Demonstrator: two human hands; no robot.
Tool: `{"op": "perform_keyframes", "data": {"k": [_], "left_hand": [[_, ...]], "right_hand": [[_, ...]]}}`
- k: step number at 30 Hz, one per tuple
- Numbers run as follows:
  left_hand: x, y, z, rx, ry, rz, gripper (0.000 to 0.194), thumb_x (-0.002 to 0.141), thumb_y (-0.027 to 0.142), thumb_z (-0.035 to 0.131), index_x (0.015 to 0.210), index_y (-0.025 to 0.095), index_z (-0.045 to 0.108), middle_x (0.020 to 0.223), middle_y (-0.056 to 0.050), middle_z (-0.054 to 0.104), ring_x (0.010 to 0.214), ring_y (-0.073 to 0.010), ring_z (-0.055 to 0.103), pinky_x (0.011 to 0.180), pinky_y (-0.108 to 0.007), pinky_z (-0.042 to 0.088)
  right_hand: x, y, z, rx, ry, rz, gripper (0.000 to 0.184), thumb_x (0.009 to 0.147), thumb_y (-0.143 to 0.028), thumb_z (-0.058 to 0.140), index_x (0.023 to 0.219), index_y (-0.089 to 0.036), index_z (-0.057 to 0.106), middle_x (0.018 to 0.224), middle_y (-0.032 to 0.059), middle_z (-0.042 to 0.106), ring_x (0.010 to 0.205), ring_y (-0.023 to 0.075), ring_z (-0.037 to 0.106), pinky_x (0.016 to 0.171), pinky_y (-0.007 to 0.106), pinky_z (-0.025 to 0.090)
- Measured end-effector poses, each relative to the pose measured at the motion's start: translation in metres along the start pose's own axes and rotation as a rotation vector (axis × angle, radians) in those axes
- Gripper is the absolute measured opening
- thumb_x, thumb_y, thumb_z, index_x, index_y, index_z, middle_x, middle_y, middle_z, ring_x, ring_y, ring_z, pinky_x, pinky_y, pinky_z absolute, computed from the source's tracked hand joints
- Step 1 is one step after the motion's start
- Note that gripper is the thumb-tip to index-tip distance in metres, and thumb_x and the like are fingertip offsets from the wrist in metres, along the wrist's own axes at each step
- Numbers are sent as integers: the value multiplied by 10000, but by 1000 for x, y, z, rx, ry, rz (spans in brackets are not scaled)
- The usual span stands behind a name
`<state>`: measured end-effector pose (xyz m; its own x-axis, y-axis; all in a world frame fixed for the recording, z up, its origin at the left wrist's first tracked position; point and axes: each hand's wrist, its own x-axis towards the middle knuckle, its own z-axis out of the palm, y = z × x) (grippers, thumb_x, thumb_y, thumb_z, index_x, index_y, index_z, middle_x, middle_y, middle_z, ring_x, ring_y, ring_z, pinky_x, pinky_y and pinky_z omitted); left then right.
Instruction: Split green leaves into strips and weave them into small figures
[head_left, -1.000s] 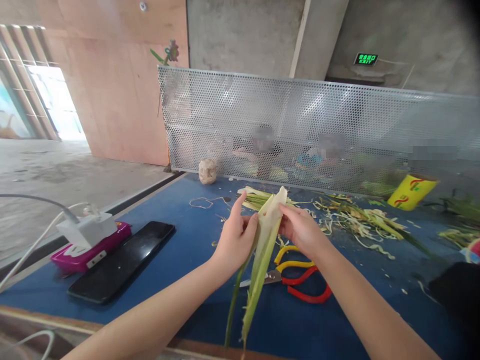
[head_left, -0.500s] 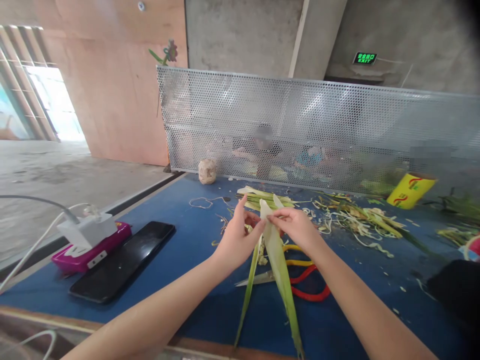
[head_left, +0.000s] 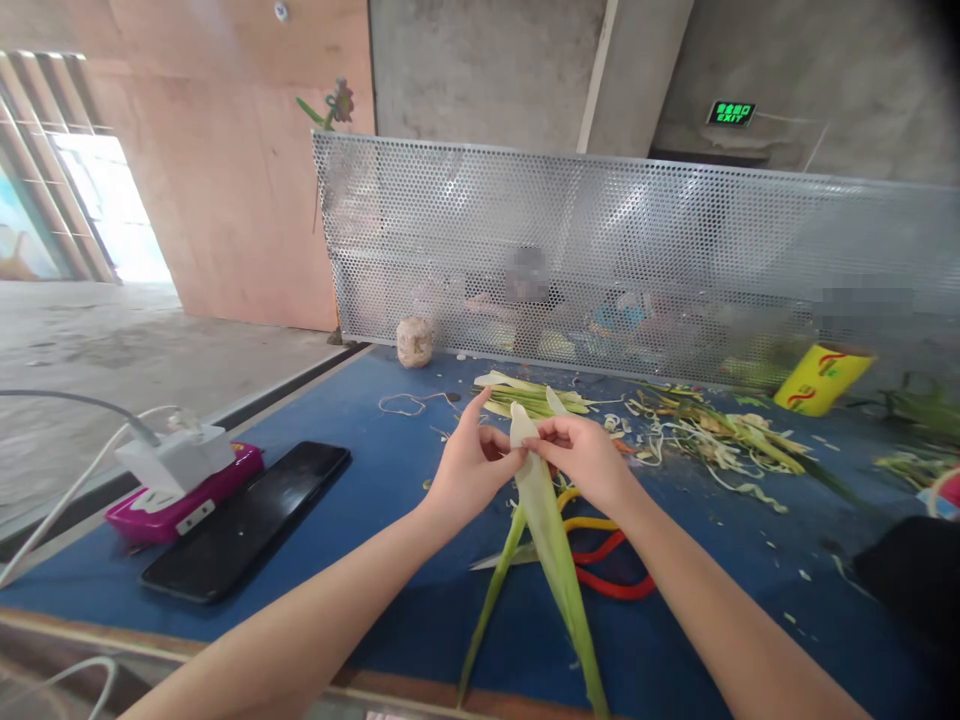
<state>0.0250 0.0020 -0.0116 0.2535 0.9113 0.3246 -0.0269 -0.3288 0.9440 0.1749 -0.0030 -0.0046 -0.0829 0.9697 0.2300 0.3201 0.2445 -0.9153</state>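
A pale corn husk (head_left: 551, 535), whitish at the top and green toward its tip, is pinched near its upper end by both hands. My left hand (head_left: 472, 465) grips its left edge with thumb and fingers. From the right, my right hand (head_left: 589, 460) pinches it, the two sets of fingertips almost touching. A narrow green husk strip (head_left: 491, 610) hangs below the left hand; its upper end is hidden. Scissors with red handles (head_left: 619, 588) lie under the husk, a yellow handle (head_left: 592, 523) beside them. More husks (head_left: 536, 397) are piled just beyond the hands.
Husk scraps (head_left: 720, 440) litter the right of the blue table (head_left: 360, 500). A black phone (head_left: 247, 525) and a purple power strip (head_left: 184, 515) lie left. A ball of twine (head_left: 414, 343) and a yellow roll (head_left: 821, 380) stand before a perforated metal screen (head_left: 450, 220), with people behind it.
Both hands have shifted slightly left with the husk, and their fingertips are closer together on it. The narrow strip's lower end has swung a little left.
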Motion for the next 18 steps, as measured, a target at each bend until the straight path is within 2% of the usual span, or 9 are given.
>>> {"op": "perform_keyframes", "data": {"k": [9,13,15,18], "left_hand": [[3,-3,-4,-79,-20,-27,874,651,175,654,1365,141,152,579,71,528,526,-77,490,530,-208,396],[4,0,-9,-174,5,-110,918,613,155,690,1356,91,156,566,67,555,525,-75,510,543,-204,397],[4,3,-10,-266,-21,-126,931,605,154,705,1354,85,154,574,60,579,546,-76,532,587,-214,415],[4,5,-9,-338,-109,-81,896,605,149,712,1340,109,201,594,56,594,575,-78,551,629,-227,428]], "right_hand": [[-1,-1,0,164,-65,82,305,579,-418,711,646,-143,598,580,-10,570,509,94,490,499,227,392],[-2,0,-1,344,-150,164,301,581,-407,723,659,-136,618,588,8,588,515,94,508,520,235,400],[-3,1,-3,430,-171,203,296,589,-398,727,680,-138,620,638,21,608,555,105,538,555,248,420],[-1,3,-5,463,-132,221,292,599,-395,726,711,-152,608,635,-4,590,576,111,552,584,261,436]]}}
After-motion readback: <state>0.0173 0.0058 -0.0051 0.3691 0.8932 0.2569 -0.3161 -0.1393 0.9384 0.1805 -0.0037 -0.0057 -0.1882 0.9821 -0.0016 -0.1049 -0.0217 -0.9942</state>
